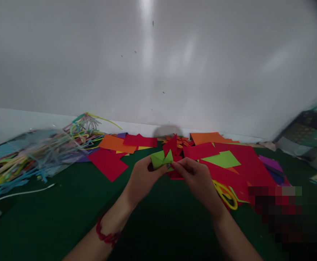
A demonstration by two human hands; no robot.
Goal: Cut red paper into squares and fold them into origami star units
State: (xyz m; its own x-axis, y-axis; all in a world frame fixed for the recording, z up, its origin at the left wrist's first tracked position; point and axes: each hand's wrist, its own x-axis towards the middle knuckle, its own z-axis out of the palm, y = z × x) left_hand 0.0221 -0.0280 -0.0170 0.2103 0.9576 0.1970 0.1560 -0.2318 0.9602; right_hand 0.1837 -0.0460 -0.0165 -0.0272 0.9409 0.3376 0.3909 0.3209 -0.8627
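Observation:
A small folded piece of green paper (158,159) is pinched between my two hands, above the dark green tabletop. My left hand (144,176) grips it from the left, thumb across its lower edge. At its lower right, the fingertips of my right hand (197,177) press together on the paper. Just behind lies folded red paper (170,145), partly covered by the green piece and my fingers. Yellow-handled scissors (226,195) lie beside my right wrist, their blades hidden.
Red sheets (245,163) and a light green sheet (225,159) spread to the right. Orange paper (117,144) and a red rectangle (108,165) lie left. A clear bag with colourful strips (57,145) fills the far left. A white wall (158,72) stands behind.

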